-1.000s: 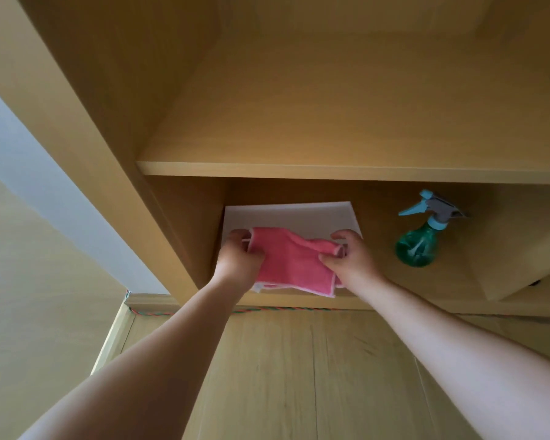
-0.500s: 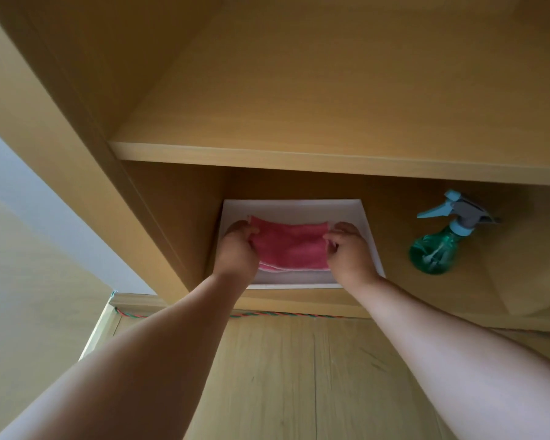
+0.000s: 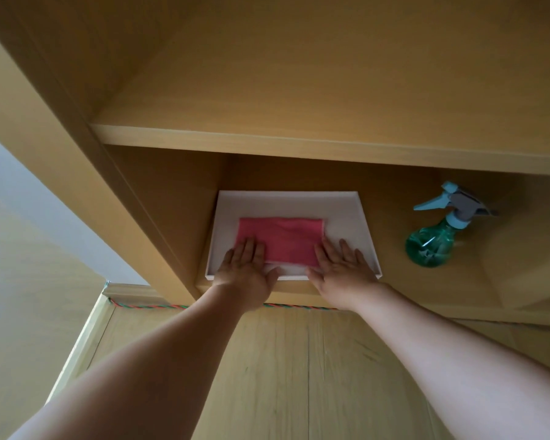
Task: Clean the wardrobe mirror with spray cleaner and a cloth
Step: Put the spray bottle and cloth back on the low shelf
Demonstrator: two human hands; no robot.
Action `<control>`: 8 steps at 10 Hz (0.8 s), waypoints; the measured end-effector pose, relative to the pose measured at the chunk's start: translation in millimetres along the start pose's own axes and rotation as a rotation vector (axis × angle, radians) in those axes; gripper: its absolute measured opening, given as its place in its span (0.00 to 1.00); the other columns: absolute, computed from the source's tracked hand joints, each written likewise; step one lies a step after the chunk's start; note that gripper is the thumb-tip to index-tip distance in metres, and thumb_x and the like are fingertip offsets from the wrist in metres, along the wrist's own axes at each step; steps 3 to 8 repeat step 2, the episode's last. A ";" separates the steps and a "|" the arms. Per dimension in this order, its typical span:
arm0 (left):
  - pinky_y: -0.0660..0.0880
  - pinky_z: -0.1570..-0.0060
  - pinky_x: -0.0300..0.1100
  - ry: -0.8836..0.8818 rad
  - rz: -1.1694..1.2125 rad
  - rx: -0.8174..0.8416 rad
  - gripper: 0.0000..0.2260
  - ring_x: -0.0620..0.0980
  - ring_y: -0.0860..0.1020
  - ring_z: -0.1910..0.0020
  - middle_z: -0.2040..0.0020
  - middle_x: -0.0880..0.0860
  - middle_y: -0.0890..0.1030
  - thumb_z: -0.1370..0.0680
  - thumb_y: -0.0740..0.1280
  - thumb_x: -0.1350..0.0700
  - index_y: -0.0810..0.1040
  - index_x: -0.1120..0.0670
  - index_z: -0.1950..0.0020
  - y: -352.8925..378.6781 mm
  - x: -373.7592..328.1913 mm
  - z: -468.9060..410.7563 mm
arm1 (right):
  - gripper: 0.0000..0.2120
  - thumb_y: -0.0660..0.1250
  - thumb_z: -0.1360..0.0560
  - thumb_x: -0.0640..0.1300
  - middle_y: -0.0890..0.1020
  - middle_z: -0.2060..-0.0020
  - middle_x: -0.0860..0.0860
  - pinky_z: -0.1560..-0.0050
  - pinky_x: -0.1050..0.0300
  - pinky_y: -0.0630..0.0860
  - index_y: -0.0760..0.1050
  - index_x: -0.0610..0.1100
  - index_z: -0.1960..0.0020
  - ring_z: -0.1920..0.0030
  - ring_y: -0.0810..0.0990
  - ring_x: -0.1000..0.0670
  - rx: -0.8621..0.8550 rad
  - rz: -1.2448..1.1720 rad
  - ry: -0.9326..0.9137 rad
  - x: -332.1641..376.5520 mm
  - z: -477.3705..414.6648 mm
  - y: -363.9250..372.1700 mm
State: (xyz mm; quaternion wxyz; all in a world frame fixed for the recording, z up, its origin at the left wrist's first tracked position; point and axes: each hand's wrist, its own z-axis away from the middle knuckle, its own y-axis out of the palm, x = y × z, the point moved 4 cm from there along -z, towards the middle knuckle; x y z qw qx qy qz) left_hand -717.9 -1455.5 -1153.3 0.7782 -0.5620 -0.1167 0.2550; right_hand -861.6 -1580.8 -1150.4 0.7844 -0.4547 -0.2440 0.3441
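Currently the folded pink cloth (image 3: pixel 281 241) lies flat in the white tray (image 3: pixel 346 222) on the lower shelf (image 3: pixel 391 252). The left hand (image 3: pixel 245 269) and right hand (image 3: pixel 342 269) press flat, fingers spread, at its near corners, gripping nothing. Expect light, soft, limp fabric; pinch both folded near corners to lift.

1. The pink cloth (image 3: pixel 281 239) is soft fabric, matt, with a fine nap.
2. The white tray (image 3: pixel 346 217) is smooth with a dull sheen; plastic or coated board, I cannot tell which.
3. The spray bottle (image 3: pixel 432 249) has a clear green plastic body, glossy with bright glints; its trigger head (image 3: pixel 454 201) is opaque, matt plastic.
4. The shelf board (image 3: pixel 299 144) is smooth, satin, light wood-grain panel.
5. The floor (image 3: pixel 283 376) is pale wood planking, matt, with visible grain.
6. The twisted cord (image 3: pixel 140 305) looks fibrous and rough.
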 end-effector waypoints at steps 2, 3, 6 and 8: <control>0.43 0.26 0.45 0.060 0.042 -0.228 0.31 0.53 0.50 0.22 0.21 0.56 0.53 0.19 0.48 0.40 0.50 0.57 0.21 -4.5 -7.3 24.8 | 0.33 0.41 0.19 0.62 0.37 0.22 0.46 0.26 0.51 0.37 0.37 0.47 0.21 0.22 0.38 0.46 -0.134 -0.046 -0.052 3.4 12.8 -1.2; 0.43 0.26 0.45 0.060 0.042 -0.228 0.31 0.53 0.50 0.22 0.21 0.56 0.53 0.19 0.48 0.40 0.50 0.57 0.21 -4.5 -7.3 24.8 | 0.33 0.41 0.19 0.62 0.37 0.22 0.46 0.26 0.51 0.37 0.37 0.47 0.21 0.22 0.38 0.46 -0.134 -0.046 -0.052 3.4 12.8 -1.2; 0.43 0.26 0.45 0.060 0.042 -0.228 0.31 0.53 0.50 0.22 0.21 0.56 0.53 0.19 0.48 0.40 0.50 0.57 0.21 -4.5 -7.3 24.8 | 0.33 0.41 0.19 0.62 0.37 0.22 0.46 0.26 0.51 0.37 0.37 0.47 0.21 0.22 0.38 0.46 -0.134 -0.046 -0.052 3.4 12.8 -1.2; 0.43 0.26 0.45 0.060 0.042 -0.228 0.31 0.53 0.50 0.22 0.21 0.56 0.53 0.19 0.48 0.40 0.50 0.57 0.21 -4.5 -7.3 24.8 | 0.33 0.41 0.19 0.62 0.37 0.22 0.46 0.26 0.51 0.37 0.37 0.47 0.21 0.22 0.38 0.46 -0.134 -0.046 -0.052 3.4 12.8 -1.2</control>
